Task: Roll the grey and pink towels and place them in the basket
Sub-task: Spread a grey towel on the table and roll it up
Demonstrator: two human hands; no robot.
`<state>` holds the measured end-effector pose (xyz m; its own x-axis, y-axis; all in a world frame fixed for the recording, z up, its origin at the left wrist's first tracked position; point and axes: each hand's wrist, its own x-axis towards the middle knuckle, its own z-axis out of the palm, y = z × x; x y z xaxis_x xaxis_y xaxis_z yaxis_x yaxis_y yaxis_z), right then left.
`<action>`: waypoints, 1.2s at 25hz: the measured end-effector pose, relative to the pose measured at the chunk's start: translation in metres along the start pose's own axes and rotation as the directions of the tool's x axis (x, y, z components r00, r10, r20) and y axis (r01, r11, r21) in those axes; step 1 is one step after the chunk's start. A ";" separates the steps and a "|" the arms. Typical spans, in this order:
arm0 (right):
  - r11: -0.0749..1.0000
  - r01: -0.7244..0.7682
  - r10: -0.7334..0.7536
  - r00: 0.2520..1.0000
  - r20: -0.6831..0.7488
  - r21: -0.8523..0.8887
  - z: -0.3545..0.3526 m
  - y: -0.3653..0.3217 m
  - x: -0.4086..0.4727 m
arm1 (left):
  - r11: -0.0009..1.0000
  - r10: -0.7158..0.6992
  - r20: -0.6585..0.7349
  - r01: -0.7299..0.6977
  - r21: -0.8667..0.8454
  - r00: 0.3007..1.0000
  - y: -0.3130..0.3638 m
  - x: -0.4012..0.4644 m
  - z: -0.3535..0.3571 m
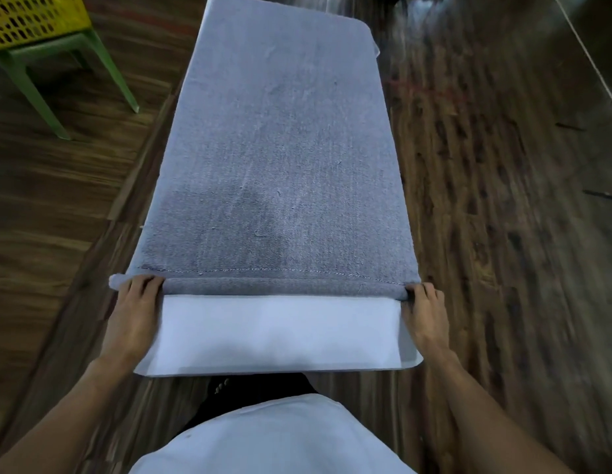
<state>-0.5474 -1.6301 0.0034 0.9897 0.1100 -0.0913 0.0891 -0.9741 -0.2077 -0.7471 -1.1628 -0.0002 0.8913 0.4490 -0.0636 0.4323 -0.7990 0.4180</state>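
Observation:
The grey towel (280, 148) lies flat along a narrow white table (277, 333), covering most of its length. Its near edge is turned over into a thin roll (280, 287) just behind a stitched hem. My left hand (133, 313) grips the roll's left end, fingers curled over it. My right hand (424, 313) grips the right end the same way. A yellow perforated basket (31, 18) stands on a green stool at the far left. No pink towel is in view.
The green stool's legs (119, 77) reach down to the dark wood floor (503, 165) left of the table. Floor surrounds the table on both sides. My white shirt (273, 439) fills the bottom of the view.

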 end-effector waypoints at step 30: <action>0.999 -0.024 0.024 1.000 0.007 0.025 -0.005 -0.016 0.031 | 1.000 0.011 -0.062 -0.010 0.015 0.998 0.008 0.034 -0.014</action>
<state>-0.5178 -1.6119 0.0088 0.9908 0.0878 -0.1031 0.0622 -0.9712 -0.2300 -0.7149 -1.1483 0.0138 0.8859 0.4639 -0.0027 0.4252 -0.8096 0.4047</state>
